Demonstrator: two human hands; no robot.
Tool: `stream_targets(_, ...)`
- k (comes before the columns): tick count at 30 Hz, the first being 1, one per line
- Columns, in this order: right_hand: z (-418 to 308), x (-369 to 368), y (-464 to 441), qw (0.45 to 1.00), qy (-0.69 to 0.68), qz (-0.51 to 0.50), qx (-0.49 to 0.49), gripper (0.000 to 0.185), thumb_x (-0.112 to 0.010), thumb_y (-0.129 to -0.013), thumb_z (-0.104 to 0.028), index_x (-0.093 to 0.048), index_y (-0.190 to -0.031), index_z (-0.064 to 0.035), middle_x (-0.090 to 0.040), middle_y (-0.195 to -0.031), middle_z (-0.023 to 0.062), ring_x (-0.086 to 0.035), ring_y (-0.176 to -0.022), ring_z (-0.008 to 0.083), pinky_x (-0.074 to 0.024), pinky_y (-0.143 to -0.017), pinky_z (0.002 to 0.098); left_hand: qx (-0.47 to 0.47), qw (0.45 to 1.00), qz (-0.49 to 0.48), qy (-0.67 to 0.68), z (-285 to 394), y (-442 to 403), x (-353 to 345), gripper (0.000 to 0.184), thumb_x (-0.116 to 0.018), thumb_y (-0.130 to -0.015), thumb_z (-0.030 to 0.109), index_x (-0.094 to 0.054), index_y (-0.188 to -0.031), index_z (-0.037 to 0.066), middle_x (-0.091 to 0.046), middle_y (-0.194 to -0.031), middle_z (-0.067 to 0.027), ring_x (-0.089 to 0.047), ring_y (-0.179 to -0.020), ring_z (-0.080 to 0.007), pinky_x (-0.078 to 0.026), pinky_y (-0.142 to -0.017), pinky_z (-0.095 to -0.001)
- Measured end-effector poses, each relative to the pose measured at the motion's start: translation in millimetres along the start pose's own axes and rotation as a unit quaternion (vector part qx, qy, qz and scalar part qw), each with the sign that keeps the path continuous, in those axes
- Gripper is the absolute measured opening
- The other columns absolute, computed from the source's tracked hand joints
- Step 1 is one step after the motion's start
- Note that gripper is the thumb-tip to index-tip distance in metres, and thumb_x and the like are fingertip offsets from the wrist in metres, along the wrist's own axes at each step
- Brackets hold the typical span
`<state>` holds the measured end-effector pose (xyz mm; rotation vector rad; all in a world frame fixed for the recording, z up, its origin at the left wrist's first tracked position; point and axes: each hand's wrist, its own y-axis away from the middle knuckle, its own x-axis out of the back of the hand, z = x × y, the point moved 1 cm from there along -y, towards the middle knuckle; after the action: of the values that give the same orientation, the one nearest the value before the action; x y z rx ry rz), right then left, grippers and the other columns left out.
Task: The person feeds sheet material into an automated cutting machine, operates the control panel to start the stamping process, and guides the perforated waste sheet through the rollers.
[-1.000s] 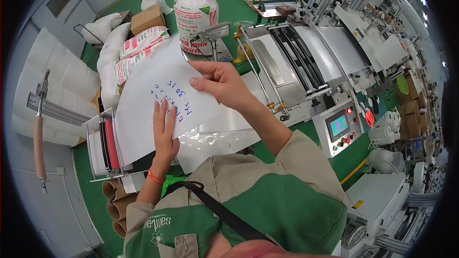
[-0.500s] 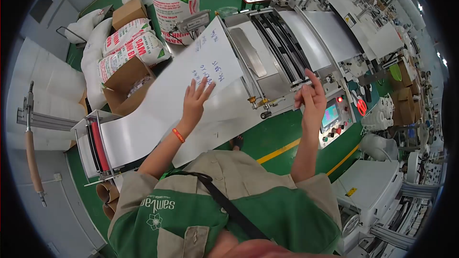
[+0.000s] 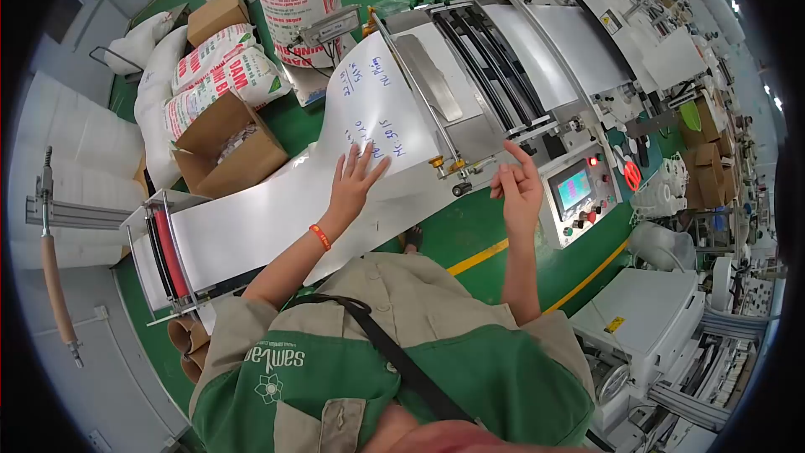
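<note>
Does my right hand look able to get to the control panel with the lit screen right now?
Probably yes: your right hand appears empty and hangs close beside the control panel, and nothing visible stands between them, though depth is hard to judge from this one view.

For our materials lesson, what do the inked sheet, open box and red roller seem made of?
Inked sheet: satiny plastic film or coated paper, perhaps; it curves and reflects light. Open box: probably cardboard, with stiff, matt brown walls. Red roller: maybe rubber, smooth, evenly coloured.
</note>
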<state>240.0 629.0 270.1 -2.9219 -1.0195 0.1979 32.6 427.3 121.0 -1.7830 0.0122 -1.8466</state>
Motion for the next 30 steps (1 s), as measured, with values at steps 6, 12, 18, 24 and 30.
stream_targets(6,18.9,10.5,-26.0,0.996,0.061,0.008,0.061,0.031,-0.055,-0.094,-0.005,-0.055,-0.124,0.0021,-0.056,-0.073,-0.0014,-0.051,-0.068,0.0044,-0.0411,-0.061,0.0192,-0.005,1.0,0.002,0.013,16.8,-21.5,6.1,0.067,-0.051,-0.083,-0.002,-0.044,-0.141,0.03,-0.035,-0.15,-0.0118,-0.038,-0.134,-0.0376,-0.034,-0.106,-0.0497)
stream_targets(12,39.3,18.0,-64.6,0.944,0.314,-0.009,0.097,0.017,-0.065,-0.085,-0.013,-0.07,-0.099,-0.0044,-0.066,-0.084,0.0058,-0.057,-0.077,0.0154,-0.0461,-0.074,0.0291,0.001,0.999,0.017,0.036,25.8,-28.7,0.5,0.067,-0.051,-0.082,-0.003,-0.045,-0.141,0.028,-0.038,-0.148,-0.013,-0.042,-0.13,-0.0401,-0.039,-0.102,-0.046)
stream_targets(18,41.9,10.9,-76.8,0.923,0.357,-0.057,0.13,0.015,-0.065,-0.082,-0.014,-0.07,-0.094,-0.0068,-0.066,-0.081,0.0046,-0.055,-0.075,0.0192,-0.0446,-0.073,0.0317,0.022,0.996,0.027,0.088,27.4,-25.4,-16.3,0.068,-0.049,-0.082,-0.005,-0.045,-0.141,0.028,-0.038,-0.147,-0.0176,-0.042,-0.129,-0.0436,-0.039,-0.103,-0.0452)
stream_targets(24,48.6,14.5,-97.1,0.896,0.418,-0.077,0.132,0.014,-0.068,-0.078,-0.014,-0.069,-0.09,-0.0069,-0.062,-0.077,0.0054,-0.056,-0.081,0.0253,-0.045,-0.075,0.0369,-0.029,0.998,0.031,0.047,40.3,-50.1,1.1,0.063,-0.052,-0.08,-0.003,-0.05,-0.136,0.025,-0.041,-0.145,-0.0129,-0.044,-0.127,-0.0436,-0.04,-0.103,-0.045)
stream_targets(30,50.4,10.2,-109.2,0.847,0.471,-0.18,0.17,0.013,-0.073,-0.072,-0.013,-0.066,-0.083,-0.0082,-0.06,-0.076,0.0041,-0.055,-0.08,0.0242,-0.0452,-0.073,0.0364,-0.014,0.999,0.023,0.041,47.5,-60.0,5.2,0.06,-0.054,-0.079,-0.002,-0.053,-0.134,0.024,-0.042,-0.145,-0.0117,-0.042,-0.128,-0.0426,-0.038,-0.103,-0.0451)
